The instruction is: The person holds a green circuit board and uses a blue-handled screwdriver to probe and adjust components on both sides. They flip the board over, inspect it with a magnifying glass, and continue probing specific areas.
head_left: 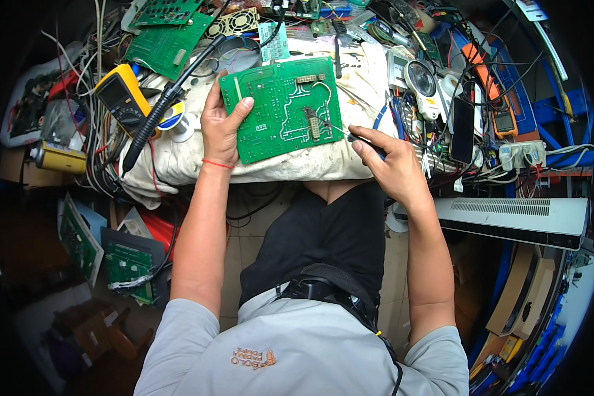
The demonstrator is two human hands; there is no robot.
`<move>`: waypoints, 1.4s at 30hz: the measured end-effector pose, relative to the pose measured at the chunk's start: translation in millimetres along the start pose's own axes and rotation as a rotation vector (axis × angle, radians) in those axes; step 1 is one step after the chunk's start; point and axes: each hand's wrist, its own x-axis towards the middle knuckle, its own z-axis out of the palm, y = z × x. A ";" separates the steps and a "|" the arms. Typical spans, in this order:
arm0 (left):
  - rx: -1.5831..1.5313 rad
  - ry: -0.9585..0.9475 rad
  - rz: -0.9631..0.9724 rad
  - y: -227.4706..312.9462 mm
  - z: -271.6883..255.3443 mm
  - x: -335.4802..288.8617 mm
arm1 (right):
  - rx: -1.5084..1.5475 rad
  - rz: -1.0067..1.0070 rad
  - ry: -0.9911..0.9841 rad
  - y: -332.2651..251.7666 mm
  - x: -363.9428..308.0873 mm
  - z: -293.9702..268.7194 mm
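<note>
My left hand (220,135) grips a green circuit board (261,112) by its left edge, thumb on the near face and fingers behind. The board is tilted, held over a stained white cloth (178,162) on the bench. On its face are pale traces, a connector (314,127) right of the middle with dark marks beside it, and another connector (307,79) near the top edge. In my right hand (399,165) is a thin metal tool with a dark handle (362,140). Its slim shaft (337,129) points at the board near the middle connector; whether the tip touches is unclear.
To the left lie a yellow multimeter (122,99), a solder spool (182,127) and a long black rod (168,102). At the right are a magnifier (420,79), a phone (462,131) and an orange meter (505,122). Boards, cables and tools crowd the back.
</note>
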 end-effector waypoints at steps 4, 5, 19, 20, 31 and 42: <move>0.009 -0.001 0.003 0.2 0.6 0.6 | -0.013 -0.017 0.022 1.7 1.7 2.2; 0.013 0.004 0.002 0.2 0.6 0.5 | -0.013 -0.048 0.045 2.1 2.0 2.6; 0.025 0.001 -0.010 3.0 2.3 -1.4 | -0.074 -0.175 0.033 5.9 11.1 -9.6; 0.026 0.005 -0.012 3.0 2.4 -0.9 | -0.091 -0.170 0.020 5.6 12.0 -11.4; 0.009 -0.007 -0.018 2.3 1.0 -0.6 | -0.265 -0.162 -0.151 -3.3 32.8 -36.7; 0.050 -0.035 -0.033 4.9 2.1 -0.4 | -0.374 -0.367 -0.085 -25.7 47.7 -1.3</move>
